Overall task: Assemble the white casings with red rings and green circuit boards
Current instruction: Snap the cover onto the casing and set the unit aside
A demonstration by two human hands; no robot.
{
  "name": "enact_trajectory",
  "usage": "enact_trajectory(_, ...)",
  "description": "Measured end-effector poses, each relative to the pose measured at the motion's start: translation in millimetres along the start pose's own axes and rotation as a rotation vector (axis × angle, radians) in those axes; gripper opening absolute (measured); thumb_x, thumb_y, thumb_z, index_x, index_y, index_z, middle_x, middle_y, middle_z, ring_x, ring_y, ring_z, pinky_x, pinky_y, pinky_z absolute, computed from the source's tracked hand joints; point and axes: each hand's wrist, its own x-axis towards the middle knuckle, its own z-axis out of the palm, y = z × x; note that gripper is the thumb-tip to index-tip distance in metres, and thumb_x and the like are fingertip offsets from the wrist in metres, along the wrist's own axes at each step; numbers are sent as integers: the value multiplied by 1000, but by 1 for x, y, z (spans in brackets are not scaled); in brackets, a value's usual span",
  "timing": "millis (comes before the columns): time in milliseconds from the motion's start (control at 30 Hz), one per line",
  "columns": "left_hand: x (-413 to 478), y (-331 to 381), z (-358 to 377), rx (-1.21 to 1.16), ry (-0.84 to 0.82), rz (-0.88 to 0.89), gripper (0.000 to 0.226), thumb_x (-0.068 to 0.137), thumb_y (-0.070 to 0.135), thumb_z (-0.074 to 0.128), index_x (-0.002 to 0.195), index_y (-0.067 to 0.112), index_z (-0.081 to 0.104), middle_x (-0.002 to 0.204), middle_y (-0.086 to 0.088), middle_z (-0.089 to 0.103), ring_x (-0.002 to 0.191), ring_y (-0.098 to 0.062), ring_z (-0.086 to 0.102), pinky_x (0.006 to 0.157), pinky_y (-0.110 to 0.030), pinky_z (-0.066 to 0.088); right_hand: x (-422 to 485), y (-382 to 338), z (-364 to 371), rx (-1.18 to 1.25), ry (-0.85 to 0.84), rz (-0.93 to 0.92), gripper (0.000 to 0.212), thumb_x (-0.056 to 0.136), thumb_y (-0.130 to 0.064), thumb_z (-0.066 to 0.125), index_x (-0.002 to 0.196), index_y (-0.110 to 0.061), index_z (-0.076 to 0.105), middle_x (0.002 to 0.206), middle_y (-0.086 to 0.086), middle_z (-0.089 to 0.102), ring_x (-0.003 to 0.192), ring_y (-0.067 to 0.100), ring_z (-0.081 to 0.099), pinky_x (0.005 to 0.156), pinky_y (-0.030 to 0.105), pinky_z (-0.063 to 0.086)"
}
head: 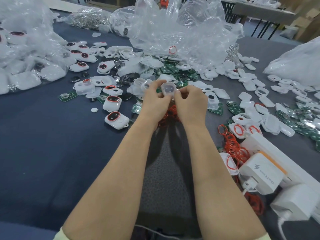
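Head view: both hands together at frame centre, left hand [155, 99] and right hand [190, 101] pinching one glossy translucent-white rounded plastic casing [168, 89]. Just below, thin red rubber rings [168, 115] heaped. Beyond, flat green circuit boards [174, 69] piled beside crinkled clear plastic bag [181, 32].

Small assembly workshop, factory-type. A cloth-covered surface [52, 144] is heaped with bulk parts around a big crumpled clear bag [181, 32]. Green circuit boards [174, 70] spill just in front of it and loose white casings [249, 84] lie to its right. Red rings [232, 144] sit further front-right, finished units [116, 119] front-left. Filled bags [26, 66] lie left of it. Power strip [263, 172] with chargers is far front-right. Behind it are a metal-legged table [259, 11] and cardboard boxes [308, 19].
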Motion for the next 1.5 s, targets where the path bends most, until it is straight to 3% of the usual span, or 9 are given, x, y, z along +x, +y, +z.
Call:
enact_trajectory(167, 1, 3, -1, -56, 34, -34, 28, 93, 4, 53, 113, 23, 53, 104, -14, 63, 96, -28, 64, 94, -47, 52, 1, 0, -1, 90, -29, 22, 20, 89, -25, 60, 83, -9, 69, 82, 4, 69, 81, 19, 60, 67, 21, 34)
enact_trajectory(300, 0, 7, 0, -221, 33, -111, 23, 99, 9, 46, 121, 14, 53, 123, -15, 59, 110, -30, 63, 81, -35, 58, 5, -1, -4, 229, -62, 113, 33, 98, -26, 49, 83, -7, 71, 77, 4, 64, 74, 15, 54, 60, 20, 33)
enact_trajectory(400, 1, 7, -1, -261, 43, -132, 30, 99, 8, 45, 129, 9, 50, 123, -17, 61, 101, -27, 66, 72, -28, 59, 6, -2, -6, 305, -86, 156, 30, 100, -25, 45, 81, -17, 68, 83, 5, 68, 83, 18, 62, 76, 27, 44)
enact_trajectory(633, 3, 3, -3, -174, 49, -80, 39, 92, -4, 52, 128, 10, 51, 85, -3, 63, 76, -16, 64, 84, -36, 56, 3, -2, -6, 249, -168, 95, 10, 84, -27, 67, 84, -18, 62, 72, -6, 62, 70, 10, 57, 66, 20, 41)
enact_trajectory(1000, -1, 5, -1, -132, 52, -38, 27, 91, 0, 55, 112, 17, 54, 81, 0, 62, 69, -13, 64, 73, -30, 56, 3, -4, -4, 199, -151, 83, 12, 86, -26, 65, 81, -18, 59, 74, -5, 60, 76, 12, 58, 71, 21, 42)
enact_trajectory(1167, 2, 17, -14, -181, 340, 84, 28, 91, -4, 55, 103, 21, 54, 94, 0, 63, 84, -16, 69, 78, -35, 59, -1, -9, -3, 285, -93, 29, 10, 93, -22, 58, 87, -14, 63, 79, -6, 59, 79, 12, 56, 73, 18, 39)
enact_trajectory(1267, 6, 25, -31, -353, 573, 150, 26, 93, -2, 55, 105, 22, 54, 92, 3, 59, 65, 1, 67, 62, -18, 54, -11, -17, 2, 199, -187, -175, 12, 87, -10, 60, 94, -8, 70, 89, 3, 68, 82, 14, 58, 82, 26, 45)
enact_trajectory(1400, 8, 29, -40, -496, 721, 202, 29, 94, -4, 50, 119, 11, 51, 77, 6, 62, 58, 0, 64, 59, -18, 53, -20, -18, 19, -157, -472, -438, 30, 85, -35, 67, 110, -19, 69, 118, 2, 63, 108, 27, 50, 95, 37, 37)
enact_trajectory(1500, 9, 28, -39, -524, 725, 198, 35, 94, -4, 50, 128, 7, 49, 76, 5, 62, 63, -3, 62, 60, -18, 53, -26, -19, 28, -300, -457, -468, 31, 85, -42, 64, 112, -28, 69, 124, -6, 57, 115, 27, 42, 91, 37, 30)
